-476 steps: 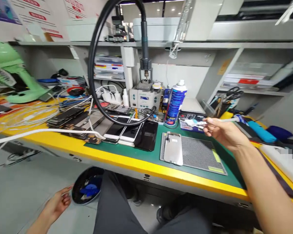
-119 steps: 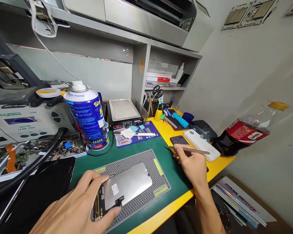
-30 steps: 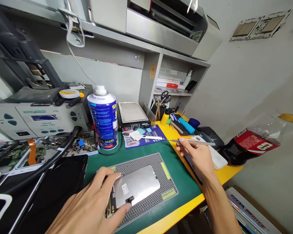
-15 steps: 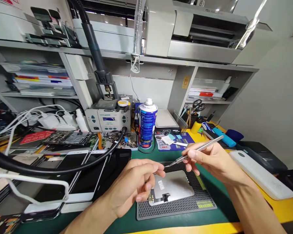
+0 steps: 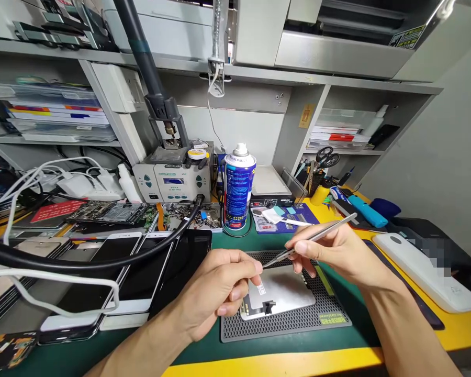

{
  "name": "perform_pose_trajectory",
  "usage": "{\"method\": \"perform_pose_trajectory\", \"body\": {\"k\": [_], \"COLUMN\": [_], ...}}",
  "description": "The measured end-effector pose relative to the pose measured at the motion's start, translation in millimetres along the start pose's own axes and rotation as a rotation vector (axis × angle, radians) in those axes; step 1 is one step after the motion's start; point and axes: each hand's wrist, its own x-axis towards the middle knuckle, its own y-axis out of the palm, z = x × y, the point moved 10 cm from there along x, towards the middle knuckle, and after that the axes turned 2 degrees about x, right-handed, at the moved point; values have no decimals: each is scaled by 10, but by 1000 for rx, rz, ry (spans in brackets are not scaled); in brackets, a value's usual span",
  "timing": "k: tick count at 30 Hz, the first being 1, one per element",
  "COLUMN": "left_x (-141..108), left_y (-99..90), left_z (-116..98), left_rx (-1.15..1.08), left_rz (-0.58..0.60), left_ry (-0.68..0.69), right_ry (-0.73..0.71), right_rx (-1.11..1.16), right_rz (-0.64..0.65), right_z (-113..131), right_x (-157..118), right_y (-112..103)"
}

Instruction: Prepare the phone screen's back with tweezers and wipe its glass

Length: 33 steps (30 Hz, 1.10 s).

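Screen panel on mat

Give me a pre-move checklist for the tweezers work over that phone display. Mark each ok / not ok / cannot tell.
1. Tweezers held in right hand: ok, tips angled down toward the left fingertips.
2. Small part between left hand fingertips: cannot tell, too small to see.
3. Phone display panel lying on grey honeycomb mat, metal back up: ok.
4. Left hand clear of the panel: cannot tell, it overlaps the panel's left end in view.
5. Blue spray can upright and off the mat: ok, standing behind it.
6. Black hose off the mat: ok, it runs over the phones at left.
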Motion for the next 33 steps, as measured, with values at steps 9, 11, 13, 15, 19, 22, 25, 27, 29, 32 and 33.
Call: {"method": "perform_pose_trajectory", "body": {"k": [9,11,13,15,19,22,25,27,29,32,33], "left_x": [32,45,51,49,38,0,-180,-421,-735,-1196,-1337], "left_y": [-41,-62,-98,-123,-97,-71,-93,-118,-155,-390,-522], "left_z": [-28,-36,-62,-92,-163,-292,-354,-244,1,593,792], "left_rx": [71,72,69,67,76,95,110,121,136,30,23], "left_rz": [-28,-31,-40,-37,13,30,20,19,22,-74,-135], "left_ry": [29,38,65,97,137,196,261,283,293,199,161], "right_ry": [-47,-68,-95,-113,-111,-114,-127,-131,-130,-125,-123], "right_rx": [-23,-8,11,36,83,110,147,171,190,206,208], "right_rz": [36,37,17,-28,-187,-301,-343,-345,-337,-313,-306], "right_z": [1,12,34,53,58,51,36,22,10,-3,-8], "right_x": [-40,-51,-67,-86,-111,-122,-118,-113,-110,-106,-104], "right_y": [-1,-27,-93,-195,-479,-684,-796,-818,-809,-764,-748]}}
